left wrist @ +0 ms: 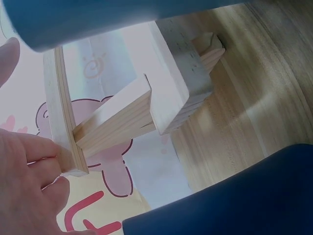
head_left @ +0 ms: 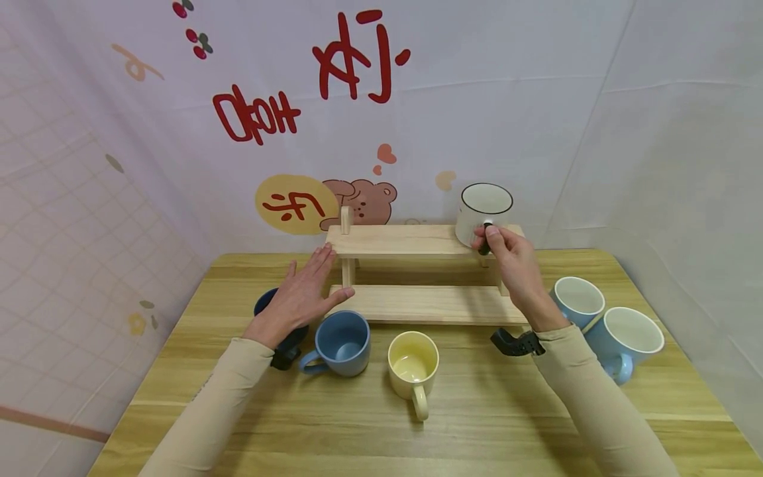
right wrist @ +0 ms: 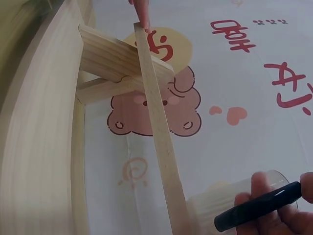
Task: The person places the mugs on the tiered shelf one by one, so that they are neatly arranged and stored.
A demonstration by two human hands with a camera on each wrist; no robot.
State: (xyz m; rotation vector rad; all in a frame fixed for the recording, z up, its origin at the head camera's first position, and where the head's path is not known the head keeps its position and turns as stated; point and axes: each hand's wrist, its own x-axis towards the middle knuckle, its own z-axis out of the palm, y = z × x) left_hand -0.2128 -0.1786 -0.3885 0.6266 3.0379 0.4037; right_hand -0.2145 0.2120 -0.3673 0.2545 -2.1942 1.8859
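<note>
A white mug (head_left: 471, 222) with a black rim stands at the right end of the upper board (head_left: 399, 240) of a two-tier wooden rack. Its black handle (right wrist: 259, 207) is pinched between the thumb and fingers of my right hand (head_left: 520, 268). With fingers extended, my left hand (head_left: 303, 291) touches the left end of that board. In the left wrist view, the fingertips (left wrist: 49, 171) lie against the board's end. Beneath the left forearm, a dark blue mug (head_left: 266, 301) is partly hidden. The rack's lower board (head_left: 417, 303) bears no mug.
In front of the rack, a blue mug (head_left: 342, 348) and a yellow mug (head_left: 411, 377) stand on the wooden table (head_left: 477, 430). Two light blue mugs (head_left: 626, 344) are beside the right forearm. A printed cloth (head_left: 507, 119) hangs close behind the rack.
</note>
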